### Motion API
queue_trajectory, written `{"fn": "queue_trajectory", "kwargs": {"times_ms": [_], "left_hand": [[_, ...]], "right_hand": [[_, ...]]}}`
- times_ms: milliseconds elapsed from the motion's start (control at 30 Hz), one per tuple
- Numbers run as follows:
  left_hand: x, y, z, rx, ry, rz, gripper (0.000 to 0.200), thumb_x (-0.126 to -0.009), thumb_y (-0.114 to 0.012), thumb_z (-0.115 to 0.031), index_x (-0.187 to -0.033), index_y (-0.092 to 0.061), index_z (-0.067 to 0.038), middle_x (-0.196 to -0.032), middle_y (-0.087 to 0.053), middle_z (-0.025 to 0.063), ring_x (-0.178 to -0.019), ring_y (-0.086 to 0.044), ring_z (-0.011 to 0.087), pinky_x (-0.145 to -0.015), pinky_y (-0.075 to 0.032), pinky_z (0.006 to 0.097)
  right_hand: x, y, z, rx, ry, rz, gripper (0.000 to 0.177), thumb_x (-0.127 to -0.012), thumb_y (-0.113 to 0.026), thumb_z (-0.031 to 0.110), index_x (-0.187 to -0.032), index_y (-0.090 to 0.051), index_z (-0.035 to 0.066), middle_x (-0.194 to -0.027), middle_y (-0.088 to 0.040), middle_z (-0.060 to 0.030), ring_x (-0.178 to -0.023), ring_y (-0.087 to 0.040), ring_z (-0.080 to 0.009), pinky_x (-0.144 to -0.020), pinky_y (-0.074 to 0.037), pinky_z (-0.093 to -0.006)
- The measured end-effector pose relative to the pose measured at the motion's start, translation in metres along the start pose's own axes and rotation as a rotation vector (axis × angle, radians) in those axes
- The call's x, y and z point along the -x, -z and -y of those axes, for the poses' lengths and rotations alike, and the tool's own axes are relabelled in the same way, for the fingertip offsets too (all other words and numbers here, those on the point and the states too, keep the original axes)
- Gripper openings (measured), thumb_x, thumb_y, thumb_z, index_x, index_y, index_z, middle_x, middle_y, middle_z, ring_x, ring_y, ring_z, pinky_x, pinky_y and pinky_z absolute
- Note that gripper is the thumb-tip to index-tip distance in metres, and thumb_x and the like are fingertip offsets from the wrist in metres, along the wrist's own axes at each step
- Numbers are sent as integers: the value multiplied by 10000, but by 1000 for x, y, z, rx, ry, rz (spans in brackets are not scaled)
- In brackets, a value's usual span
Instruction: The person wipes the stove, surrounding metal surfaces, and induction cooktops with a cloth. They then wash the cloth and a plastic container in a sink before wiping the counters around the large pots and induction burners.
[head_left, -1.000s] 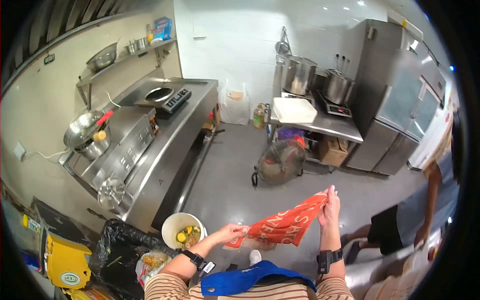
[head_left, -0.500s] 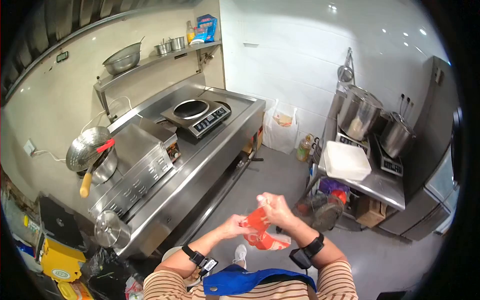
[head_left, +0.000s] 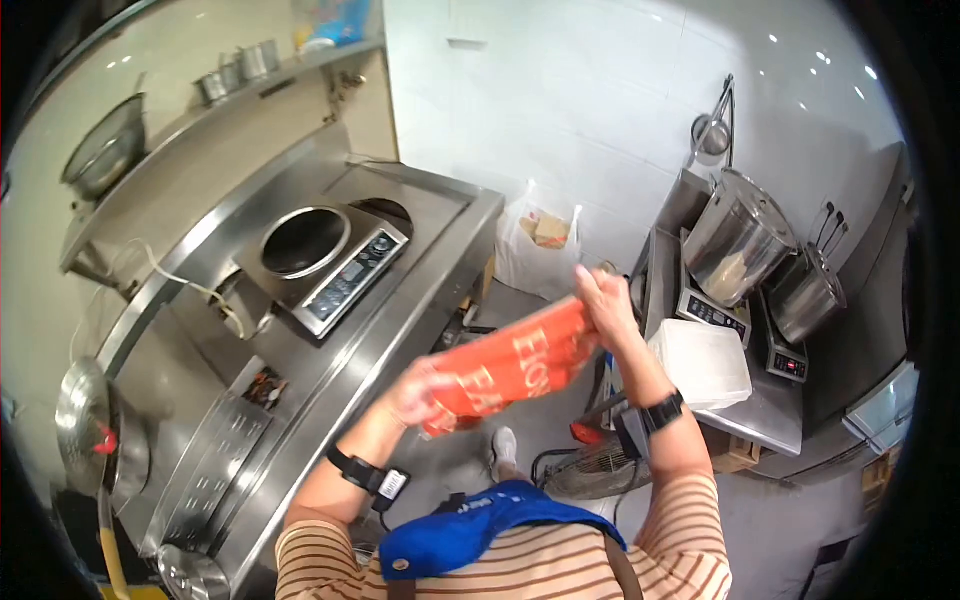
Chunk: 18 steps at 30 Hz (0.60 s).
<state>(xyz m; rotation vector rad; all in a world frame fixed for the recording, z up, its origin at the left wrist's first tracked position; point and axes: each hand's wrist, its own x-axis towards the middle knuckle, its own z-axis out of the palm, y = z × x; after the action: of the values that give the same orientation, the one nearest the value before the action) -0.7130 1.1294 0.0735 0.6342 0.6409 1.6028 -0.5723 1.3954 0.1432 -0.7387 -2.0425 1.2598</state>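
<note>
The red cloth (head_left: 510,372) isn't bunched up any more: it's pulled wide above the floor (head_left: 745,520), the left hand (head_left: 412,392) and right hand (head_left: 607,303) each pinching an end, so now it's nearly flat.

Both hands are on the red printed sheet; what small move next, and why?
Perhaps ease the left hand forward, level with the right hand: each grips one end of the red printed sheet, which slants between them, its right end farther up in view.
</note>
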Motion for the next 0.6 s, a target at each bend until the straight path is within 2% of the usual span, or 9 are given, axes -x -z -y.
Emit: {"fn": "queue_trajectory", "kwargs": {"times_ms": [67, 133, 200, 267, 333, 400, 467, 533, 600], "left_hand": [[-39, 31, -19, 153, -114, -67, 470, -849, -559, -123, -1287, -431, -12, -1228, -540, 166, -1082, -567, 270, -961, -438, 406], [-62, 46, -28, 224, -224, -122, 453, -862, -552, -143, -1280, -433, -15, -1231, -538, 152, -1111, -546, 268, -984, -414, 411], [-91, 59, -56, 256, -326, -181, 441, -872, -544, -161, -1274, -434, -16, -1238, -534, 141, -1137, -526, 264, -1001, -395, 414], [-111, 66, -83, 269, -416, -254, 435, -880, -537, -178, -1270, -433, -15, -1247, -527, 132, -1158, -508, 260, -1012, -380, 415], [-122, 83, -107, 323, -429, -347, 435, -891, -523, -193, -1276, -424, -17, -1246, -525, 135, -1138, -519, 263, -988, -399, 414], [-129, 86, -131, 315, -472, -431, 428, -898, -516, -199, -1276, -427, -19, -1240, -528, 136, -1123, -529, 266, -980, -405, 414], [-131, 99, -154, 132, -526, -467, 403, -914, -508, -213, -1267, -440, -30, -1209, -550, 117, -1103, -542, 245, -969, -415, 393], [-129, 113, -176, -25, -506, -572, 402, -921, -503, -230, -1271, -444, -42, -1211, -552, 98, -1119, -530, 240, -978, -407, 387], [-120, 135, -206, -132, -509, -762, 268, -909, -547, -224, -1090, -552, -26, -1008, -629, 95, -919, -622, 191, -821, -507, 334]], "right_hand": [[-65, -23, -29, -247, -23, 31, 436, -878, -592, 348, -629, -481, 7, -542, -411, 3, -545, -364, -78, -491, -350, -289], [-115, -52, -53, -243, -12, 65, 387, -866, -606, 334, -691, -525, -1, -538, -438, -26, -546, -420, -117, -532, -396, -302], [-160, -79, -58, 136, 280, -126, 308, -810, -660, 294, -887, -570, 10, -826, -555, -124, -745, -538, -190, -689, -446, -330], [-189, -96, -51, 50, 423, -37, 341, -790, -677, 285, -983, -566, 27, -935, -564, -114, -862, -551, -181, -766, -443, -337], [-193, -117, -44, -348, 435, 468, 311, -805, -667, 252, -1000, -569, 30, -962, -580, -85, -910, -552, -157, -795, -446, -334], [-180, -152, -37, -381, 506, 833, 258, -828, -647, 187, -1021, -574, 31, -948, -593, -36, -846, -558, -106, -752, -464, -296], [-178, -176, -24, -397, 246, 1039, 211, -847, -618, 125, -1024, -585, 14, -874, -608, -12, -762, -562, -77, -685, -466, -255], [-211, -212, -50, -383, 105, 1038, 188, -867, -587, 96, -1027, -590, -1, -794, -610, -5, -711, -559, -66, -652, -459, -234], [-237, -224, -34, -368, 164, 935, 152, -879, -556, 81, -989, -598, -15, -796, -610, -11, -724, -532, -53, -664, -459, -225]]}}
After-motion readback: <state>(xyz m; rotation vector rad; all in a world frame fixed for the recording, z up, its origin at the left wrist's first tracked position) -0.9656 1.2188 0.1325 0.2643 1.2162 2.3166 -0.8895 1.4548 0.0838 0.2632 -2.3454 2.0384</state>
